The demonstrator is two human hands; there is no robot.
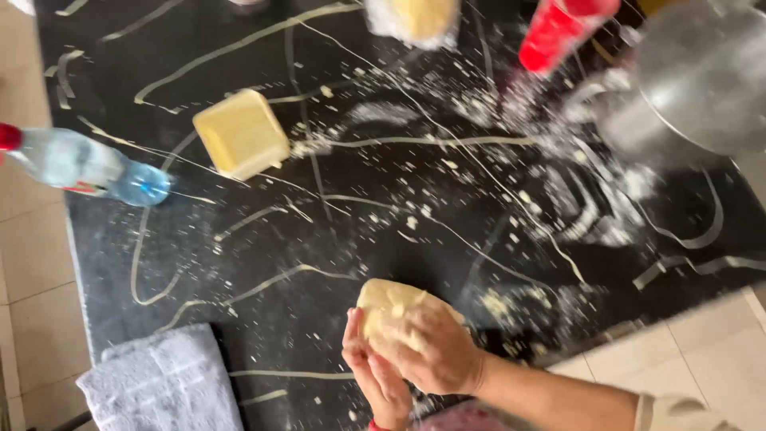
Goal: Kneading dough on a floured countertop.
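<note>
Your right hand (435, 351) lies curled over the top of a pale lump of dough (387, 307), fingers wrapped round its near side, while your left hand (375, 375) cups it from below with the palm turned up, so the lump is pressed between the two just above the near edge of the black marble counter (335, 239). The dough looks soft and yielding, likely to dent under your fingers and to cling a little where it is damp; it seems light enough for one hand, yet it will probably sag if held by an edge, so keep your hold broad, under its belly and across its crown. Flour and crumbs dust the counter around it, thickest toward the far right. At the near left corner lies a folded grey towel (163, 383). Further out, toward the left edge, a clear plastic bottle (88, 166) with a red cap lies on its side, a reddish label band around its middle. Beyond it, near the counter's middle, sits a squarish pale yellow tub (242, 132). At the far edge you see a blurred bag of something yellow (415, 17), a red container (558, 30) beside it, and at the far right corner a grey metal pot (694, 80).
</note>
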